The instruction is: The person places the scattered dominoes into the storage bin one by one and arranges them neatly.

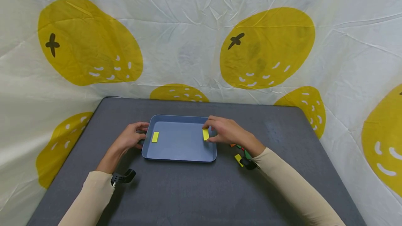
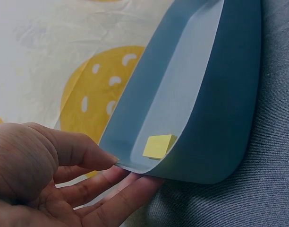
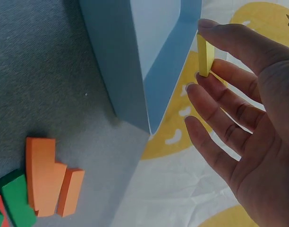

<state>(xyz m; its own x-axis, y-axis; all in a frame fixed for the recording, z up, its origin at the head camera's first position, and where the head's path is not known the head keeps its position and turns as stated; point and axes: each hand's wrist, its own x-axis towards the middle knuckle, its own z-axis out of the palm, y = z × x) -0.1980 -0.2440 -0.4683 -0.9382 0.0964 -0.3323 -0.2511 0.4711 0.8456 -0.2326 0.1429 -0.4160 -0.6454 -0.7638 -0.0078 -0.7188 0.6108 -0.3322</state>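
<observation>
A blue tray [image 1: 180,144] lies on the dark grey table. My left hand [image 1: 142,137] grips its left rim, thumb [image 2: 83,151] on top and fingers underneath. A flat yellow block [image 1: 155,136] lies inside the tray near that rim, also seen as the yellow block [image 2: 157,145] in the left wrist view. My right hand [image 1: 208,133] pinches a second yellow block [image 1: 205,134] between thumb [image 3: 229,38] and index finger, holding this block [image 3: 204,54] on edge over the tray's right side [image 3: 116,61].
Loose blocks lie on the table right of the tray: orange ones [image 3: 45,175], a green one [image 3: 14,201] and a yellow one [image 1: 238,159]. A lemon-print cloth [image 1: 201,44] hangs behind and around the table.
</observation>
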